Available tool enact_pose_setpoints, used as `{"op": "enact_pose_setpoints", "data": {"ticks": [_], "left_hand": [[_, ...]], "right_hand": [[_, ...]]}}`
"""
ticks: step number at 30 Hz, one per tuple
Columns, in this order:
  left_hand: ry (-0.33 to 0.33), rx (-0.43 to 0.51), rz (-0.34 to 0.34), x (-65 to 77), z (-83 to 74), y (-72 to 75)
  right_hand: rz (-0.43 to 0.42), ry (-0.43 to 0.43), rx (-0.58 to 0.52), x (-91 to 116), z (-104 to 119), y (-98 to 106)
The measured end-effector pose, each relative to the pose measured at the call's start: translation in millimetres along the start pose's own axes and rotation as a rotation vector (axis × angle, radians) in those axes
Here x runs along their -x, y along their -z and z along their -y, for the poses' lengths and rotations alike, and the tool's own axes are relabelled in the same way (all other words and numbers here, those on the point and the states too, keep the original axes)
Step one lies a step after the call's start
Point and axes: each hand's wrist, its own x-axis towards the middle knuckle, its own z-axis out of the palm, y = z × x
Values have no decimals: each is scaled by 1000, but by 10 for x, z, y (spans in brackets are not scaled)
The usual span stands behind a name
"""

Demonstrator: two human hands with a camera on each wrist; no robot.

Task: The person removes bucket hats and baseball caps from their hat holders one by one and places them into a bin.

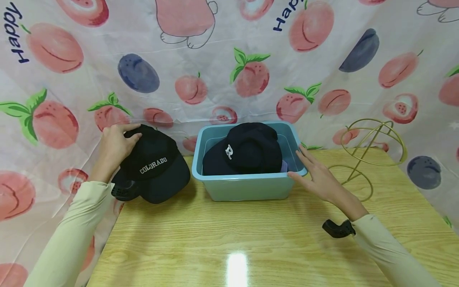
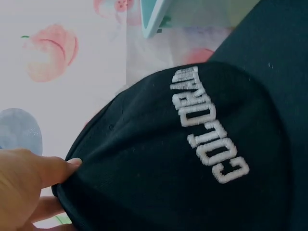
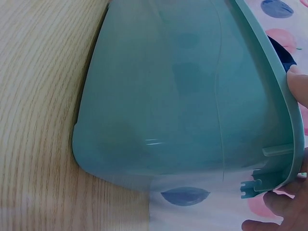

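Observation:
My left hand (image 1: 116, 148) pinches the crown of a black baseball cap (image 1: 154, 135) lettered COLORADO, left of a blue plastic bin. In the left wrist view, the thumb presses the edge of the cap (image 2: 144, 159), with fingers behind it. A second dark baseball cap (image 1: 252, 149), with a white R, lies inside the bin (image 1: 247, 189). My right hand (image 1: 317, 175) rests at the bin's front right corner, fingers spread and fairly straight. The right wrist view shows its thumb (image 3: 299, 85) on the rim of the bin (image 3: 163, 96).
A gold wire stand (image 1: 358, 159) with round hoops stands at the right on the wooden table (image 1: 186, 243). Behind the bin hangs a fruit-print cloth (image 1: 215, 59). A bit of purple material (image 1: 284, 166) shows beside the cap in the bin.

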Motion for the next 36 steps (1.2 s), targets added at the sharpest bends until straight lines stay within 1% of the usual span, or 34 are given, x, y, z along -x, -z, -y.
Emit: {"op": "enact_pose_setpoints", "data": {"ticks": [2, 5, 9, 12, 18, 26, 31, 36], "left_hand": [[0, 1, 5, -3, 7, 8], [-16, -3, 4, 2, 7, 23], [-65, -5, -27, 11, 5, 50], [-79, -13, -48, 4, 3, 70], [-79, -11, -44, -15, -7, 119], [-62, -16, -15, -51, -37, 160], [-70, -31, -6, -67, -65, 179], [-42, -48, 17, -66, -95, 204]], "right_hand": [[-1, 0, -1, 2, -3, -2], [-2, 1, -3, 3, -8, -8], [0, 5, -2, 2, -15, -17], [0, 4, -3, 3, -20, -22], [-8, 7, -1, 8, -18, -22], [-17, 9, 3, 9, -19, -15], [-19, 12, 1, 9, -26, -12], [-17, 12, 1, 10, -33, -11]]}}
